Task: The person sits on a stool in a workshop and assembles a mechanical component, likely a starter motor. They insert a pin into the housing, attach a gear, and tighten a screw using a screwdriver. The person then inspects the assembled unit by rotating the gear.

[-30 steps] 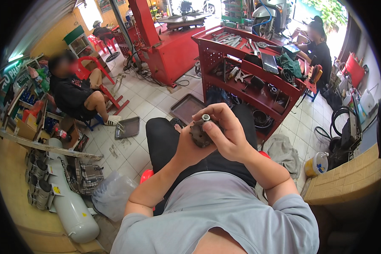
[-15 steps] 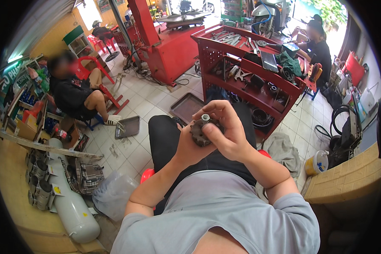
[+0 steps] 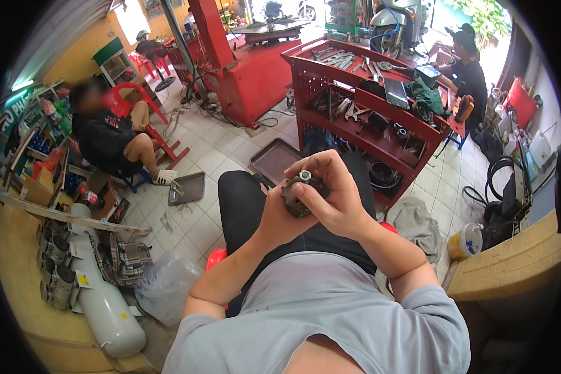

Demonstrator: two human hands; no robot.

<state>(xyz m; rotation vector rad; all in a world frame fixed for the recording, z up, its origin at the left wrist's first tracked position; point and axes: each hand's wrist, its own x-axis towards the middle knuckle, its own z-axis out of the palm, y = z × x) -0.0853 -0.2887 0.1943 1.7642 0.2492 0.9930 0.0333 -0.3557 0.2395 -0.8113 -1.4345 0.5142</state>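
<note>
Over my lap I hold a dark, round metal part with notched edges (image 3: 296, 204) between both hands. A bright nut on a stub (image 3: 305, 176) sticks up from its top. My left hand (image 3: 277, 215) is closed round the part from below and the left side; most of its fingers are hidden. My right hand (image 3: 336, 193) wraps it from the right, with the thumb pressed on its upper face near the nut and the fingers curled over the far side.
A red tool cart (image 3: 355, 134) with wrenches stands ahead to the right. Two metal trays, one farther (image 3: 274, 161) and one nearer the left (image 3: 187, 188), lie on the tiled floor. A seated person (image 3: 109, 137) is at left, another (image 3: 467, 75) beyond the cart. A grey cylinder tank (image 3: 109, 305) lies at lower left.
My right thumb has shifted slightly left across the part's upper face. The part appears turned a little; both hands keep hold of it.
</note>
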